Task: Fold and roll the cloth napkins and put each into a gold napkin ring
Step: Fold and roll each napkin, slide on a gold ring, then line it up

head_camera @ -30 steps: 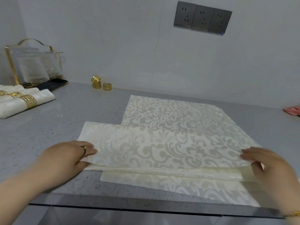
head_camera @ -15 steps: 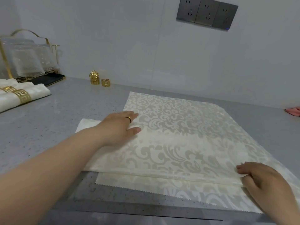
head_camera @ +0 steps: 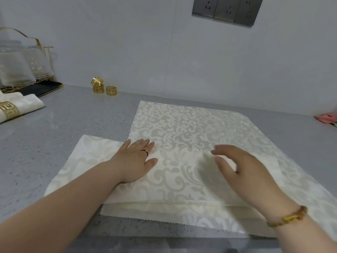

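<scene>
**Flattening the fold before rolling**

Head view: I am pressing my left hand [head_camera: 135, 159] flat, fingers straight, on the folded napkin [head_camera: 191, 128]. My right hand [head_camera: 242, 172] seems to be hovering just above it, fingers loosely spread, gripping nothing. The napkin's folded edge is running left to right beneath both palms. The gold napkin rings [head_camera: 104, 88] are sitting beyond its far left corner, nearer my left hand.

Cream damask napkin [head_camera: 191, 139] flat, near edge folded — gold rings [head_camera: 104, 87] behind.
</scene>
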